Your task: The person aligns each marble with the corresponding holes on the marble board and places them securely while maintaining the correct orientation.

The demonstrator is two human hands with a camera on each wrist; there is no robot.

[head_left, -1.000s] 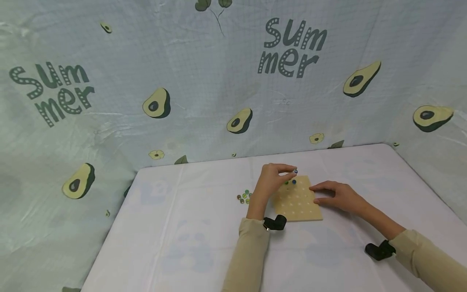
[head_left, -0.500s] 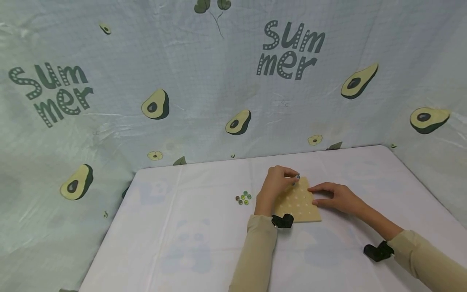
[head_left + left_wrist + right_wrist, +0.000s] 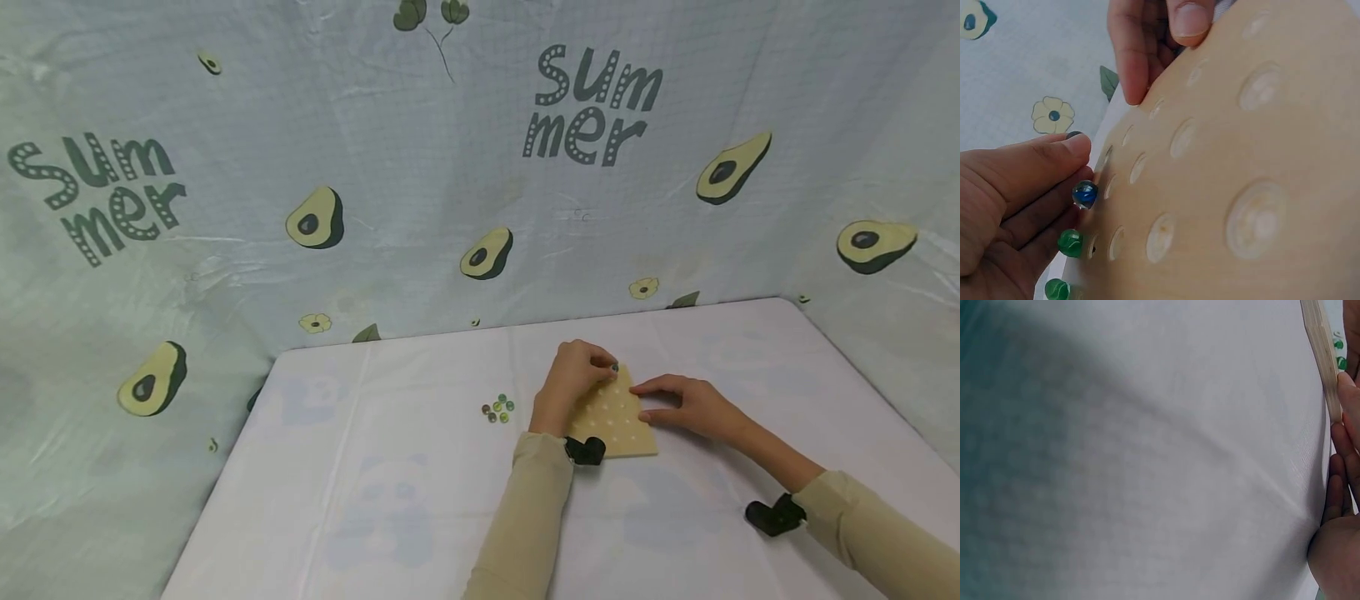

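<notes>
A square wooden board (image 3: 611, 421) with rows of round hollows lies on the table. My left hand (image 3: 573, 379) is over its far left part, pinching a small dark marble (image 3: 615, 367) at the far edge; in the left wrist view only a sliver of that marble (image 3: 1074, 134) shows behind the thumb. Beside those fingers, a blue marble (image 3: 1084, 194) and two green marbles (image 3: 1070, 242) stand in a row along the board's edge. My right hand (image 3: 693, 406) touches the board's right edge, index fingertip and thumb spread apart along it.
Several loose marbles (image 3: 498, 408) lie in a cluster on the white table (image 3: 420, 467), left of the board. Behind the table hangs a printed cloth (image 3: 405, 250) with avocados and lettering. A dark camera (image 3: 585, 451) sits on the left wrist, another camera (image 3: 776, 516) on the right.
My left hand has moved right and slightly down with the marble, from above the board to its far right corner. The right hand stays at the board's edge.
</notes>
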